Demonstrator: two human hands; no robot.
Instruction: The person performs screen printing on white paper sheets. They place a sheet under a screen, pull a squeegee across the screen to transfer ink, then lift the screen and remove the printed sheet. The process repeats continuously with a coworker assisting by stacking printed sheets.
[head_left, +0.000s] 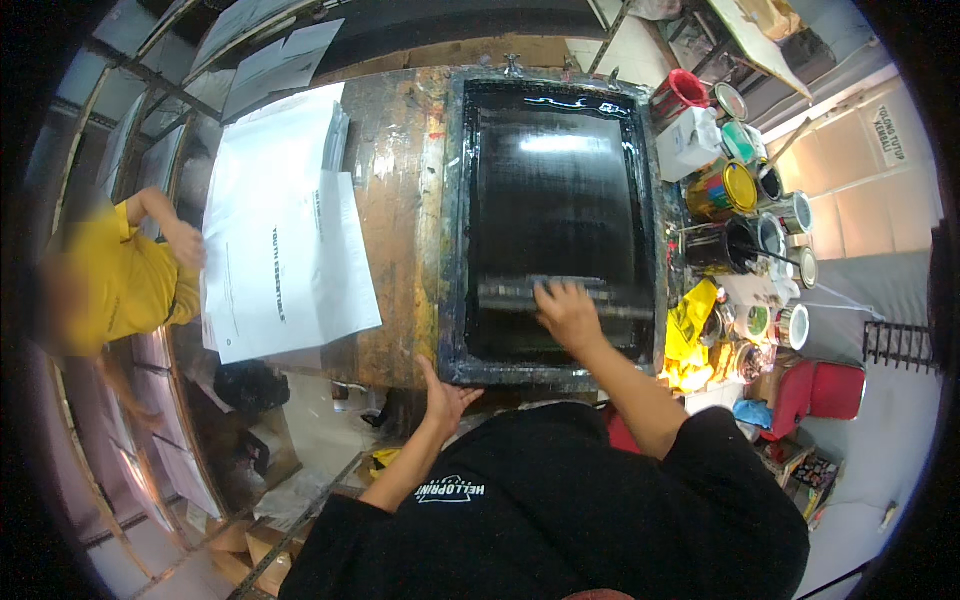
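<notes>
A screen-printing frame (pixel 455 230) lies on the worktable in front of me, its mesh covered with black ink. My right hand (pixel 570 318) is closed on a squeegee (pixel 510 293) that spans the mesh in its near part; hand and squeegee are slightly blurred. At the frame's near left corner is my left hand (pixel 447 402), thumb and fingers spread, holding nothing; whether it touches the edge I cannot tell. To the left, printed white sheets (pixel 270 220) lie in an uneven stack. A co-worker in a yellow shirt (pixel 140 275) has a hand at their left edge.
Paint cans, among them a yellow-rimmed can (pixel 738 187) and a red tub (pixel 682 90), crowd the right side of the worktable (pixel 395 140). A yellow plastic bag (pixel 692 325) sits beside the frame. Metal racks (pixel 130 440) stand at left, and a red chair (pixel 815 390) at right.
</notes>
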